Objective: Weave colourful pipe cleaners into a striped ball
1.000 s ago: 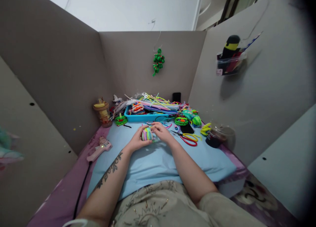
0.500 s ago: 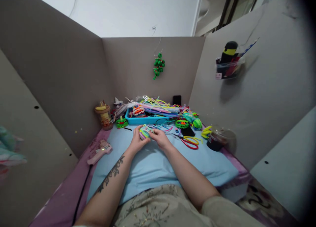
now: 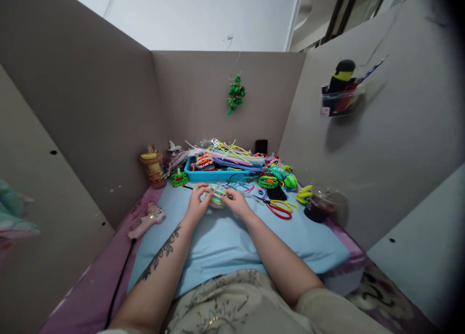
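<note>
A small pastel striped piece (image 3: 218, 197), seemingly made of bent pipe cleaners, is held between both hands above the blue cloth (image 3: 218, 247). My left hand (image 3: 198, 202) grips its left side, thumb and fingertips closed on the top edge. On the right side, my right hand (image 3: 237, 202) pinches it with thumb and forefinger. The fingers partly cover the piece. Just right of my right hand lie red-handled scissors or cutters (image 3: 279, 212), with loose coloured pipe cleaners (image 3: 242, 186) beyond.
A blue tray (image 3: 218, 176) heaped with pipe cleaners stands at the back. Green figures (image 3: 268, 181) sit beside it. At left are a pink glue gun (image 3: 147, 222) with a black cord and a cup (image 3: 153, 168); at right, a dark tub (image 3: 317, 210). Grey panels enclose the table.
The piece has turned in my hands, and its top edge now faces me differently. My left hand has shifted its fingers over the top. The camera view has moved slightly.
</note>
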Available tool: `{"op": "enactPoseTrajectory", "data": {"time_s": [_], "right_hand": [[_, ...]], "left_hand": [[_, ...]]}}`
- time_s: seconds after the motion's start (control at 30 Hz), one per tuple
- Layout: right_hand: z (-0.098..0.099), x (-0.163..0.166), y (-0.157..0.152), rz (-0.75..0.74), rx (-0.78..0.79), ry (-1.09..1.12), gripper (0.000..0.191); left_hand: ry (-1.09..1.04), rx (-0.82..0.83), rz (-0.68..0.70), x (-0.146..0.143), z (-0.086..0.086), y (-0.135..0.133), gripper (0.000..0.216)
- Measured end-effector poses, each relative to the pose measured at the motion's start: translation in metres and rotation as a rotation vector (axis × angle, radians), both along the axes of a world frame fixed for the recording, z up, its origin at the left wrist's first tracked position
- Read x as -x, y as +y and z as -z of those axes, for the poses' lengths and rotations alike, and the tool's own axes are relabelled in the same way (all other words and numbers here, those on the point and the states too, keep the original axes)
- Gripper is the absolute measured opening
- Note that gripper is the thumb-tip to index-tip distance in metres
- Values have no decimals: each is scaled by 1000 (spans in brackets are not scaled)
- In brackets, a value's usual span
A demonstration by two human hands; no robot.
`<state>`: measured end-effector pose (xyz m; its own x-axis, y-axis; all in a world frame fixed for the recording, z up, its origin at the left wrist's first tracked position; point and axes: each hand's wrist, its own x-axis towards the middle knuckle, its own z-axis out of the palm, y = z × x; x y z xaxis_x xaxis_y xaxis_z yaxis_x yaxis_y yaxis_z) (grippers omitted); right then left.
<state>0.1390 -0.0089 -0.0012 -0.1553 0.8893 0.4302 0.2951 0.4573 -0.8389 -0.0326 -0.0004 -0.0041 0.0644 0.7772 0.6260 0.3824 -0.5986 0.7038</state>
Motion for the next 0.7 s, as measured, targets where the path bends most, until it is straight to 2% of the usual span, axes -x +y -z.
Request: {"op": "enactPoseTrajectory", "data": {"time_s": [0.1,0.2,0.27,0.47,0.6,0.7], "right_hand": [[0,-3,2,2,-46,-71,12],[1,-9,6,-26,-46,-96,9],[2,-13,8,-48,-21,-82,9],[4,-18,10,-86,64,-3,12],[5,-17,9,-140,200,36,14],[3,-16,7,-158,196,42,14]], "left_hand": [[-46,122,53,1,-2,0,19],[-41,247,45,1,-5,-1,21],[-42,315,69,1,-5,-1,22],[-235,509,292,1,-4,-1,26],[-279,598,360,2,-4,-3,32],[-296,664,397,3,-4,-4,36]]}}
